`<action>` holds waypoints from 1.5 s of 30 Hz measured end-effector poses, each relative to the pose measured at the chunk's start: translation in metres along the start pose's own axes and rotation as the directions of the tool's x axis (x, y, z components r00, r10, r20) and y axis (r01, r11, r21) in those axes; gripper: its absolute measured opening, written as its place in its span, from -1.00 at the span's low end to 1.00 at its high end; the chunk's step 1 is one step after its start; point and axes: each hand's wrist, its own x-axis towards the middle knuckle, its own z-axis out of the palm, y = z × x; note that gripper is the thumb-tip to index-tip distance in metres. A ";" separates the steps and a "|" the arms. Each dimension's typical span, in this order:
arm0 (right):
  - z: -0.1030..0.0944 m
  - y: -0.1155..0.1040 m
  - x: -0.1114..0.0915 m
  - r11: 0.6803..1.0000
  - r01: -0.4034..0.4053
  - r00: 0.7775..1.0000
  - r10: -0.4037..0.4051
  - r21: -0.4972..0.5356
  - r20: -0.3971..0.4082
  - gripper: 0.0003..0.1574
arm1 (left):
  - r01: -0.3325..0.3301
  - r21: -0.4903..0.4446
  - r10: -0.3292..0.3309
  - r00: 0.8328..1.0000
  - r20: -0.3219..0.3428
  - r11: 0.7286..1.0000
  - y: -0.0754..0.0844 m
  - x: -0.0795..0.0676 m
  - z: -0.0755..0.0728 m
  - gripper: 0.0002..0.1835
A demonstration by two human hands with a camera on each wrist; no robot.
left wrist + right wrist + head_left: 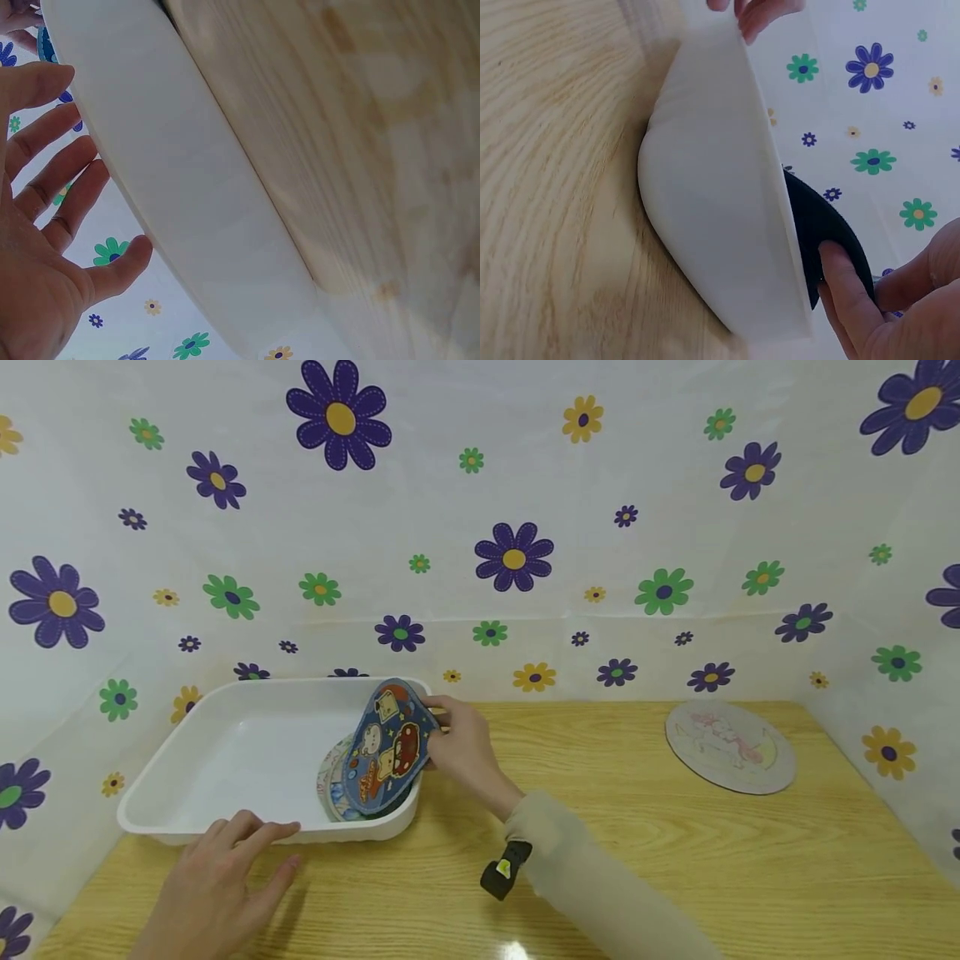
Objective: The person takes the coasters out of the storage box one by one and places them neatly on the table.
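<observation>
My right hand (465, 743) pinches the edge of a blue cartoon-printed mat (390, 747), round and thin, held tilted at the right end of a white plastic tub (247, 827). Its dark backing (817, 217) shows above the tub's rim in the right wrist view, thumb on one face and fingers on the other. Beneath it, partly hidden, lie lighter patterned mats (333, 785) inside the tub. My left hand (217, 877) is at the tub's front rim, fingers loosely spread and fingertips at the edge; it grips nothing.
A pale oval mat (731, 747) with a faint pink unicorn-like print lies at the back right of the wooden table (600, 827). Flower-printed white sheeting (442, 510) rises behind the table and along both sides. A black strap (506, 868) circles my right sleeve.
</observation>
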 end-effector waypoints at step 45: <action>-0.044 0.012 -0.021 0.859 -0.186 0.976 0.218 0.476 -0.013 -0.38 | -0.003 0.051 -0.001 0.996 0.084 0.999 0.002 0.002 -0.006 -0.63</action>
